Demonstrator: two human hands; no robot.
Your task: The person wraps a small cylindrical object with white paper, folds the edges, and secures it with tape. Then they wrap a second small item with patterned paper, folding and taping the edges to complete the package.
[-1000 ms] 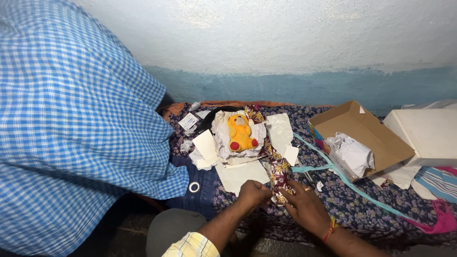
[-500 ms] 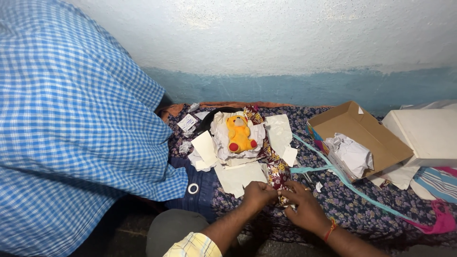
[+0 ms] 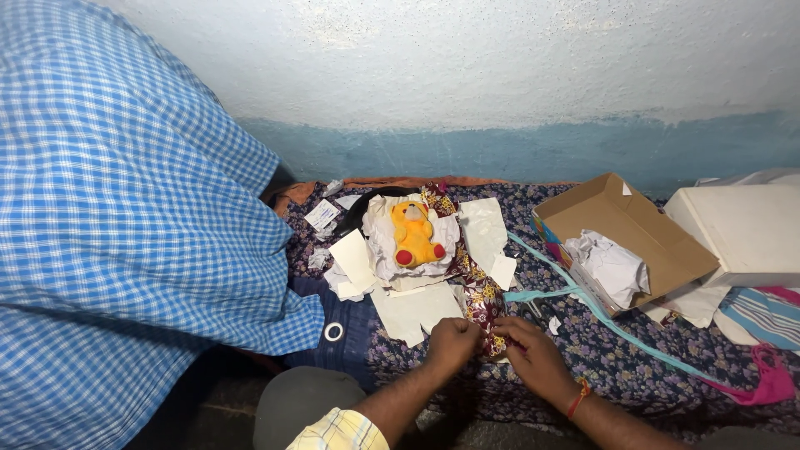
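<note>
My left hand [image 3: 450, 343] and my right hand [image 3: 533, 358] meet over the near end of a strip of maroon patterned wrapping paper [image 3: 482, 298], both pinching it between the fingertips. The strip runs away from me toward a small yellow plush bear [image 3: 413, 236] that lies on crumpled white paper [image 3: 385, 242]. Flat white paper pieces [image 3: 412, 310] lie around the bear on a dark floral cloth [image 3: 633, 367]. My right wrist has a red-orange thread band.
A person in a blue checked shirt [image 3: 125, 242] fills the left side. An open cardboard box [image 3: 633, 233] with crumpled white paper stands at right, next to a white box [image 3: 746, 233]. A teal ribbon [image 3: 600, 312], a small tape roll [image 3: 334, 332] and pink cloth [image 3: 762, 379] lie nearby.
My two hands have drawn closer together on the end of the patterned paper strip. The view has shifted slightly.
</note>
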